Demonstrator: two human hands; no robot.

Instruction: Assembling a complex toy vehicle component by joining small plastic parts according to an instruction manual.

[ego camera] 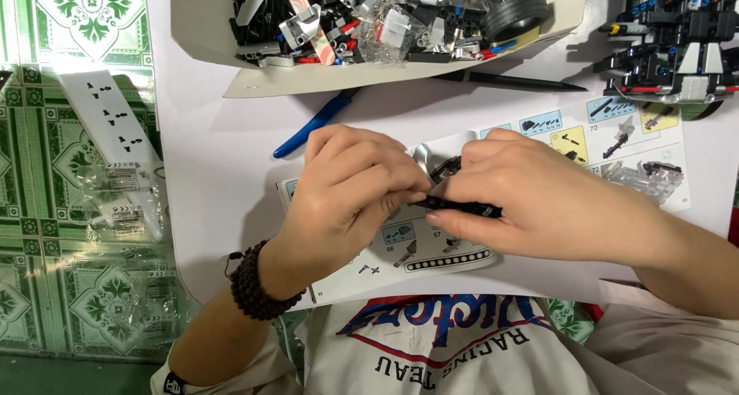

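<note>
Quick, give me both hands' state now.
Left hand: closed, pinching one end of the black beam.
Right hand: closed, gripping the same beam.

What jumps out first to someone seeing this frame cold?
Dead centre, the left hand and right hand pinch a thin black building-block piece together over an open instruction booklet. Above them, at the top edge, sits a cardboard tray heaped with loose black, grey and red parts. A half-built black model stands at top right, and a blue pen lies just above the left hand.
</note>
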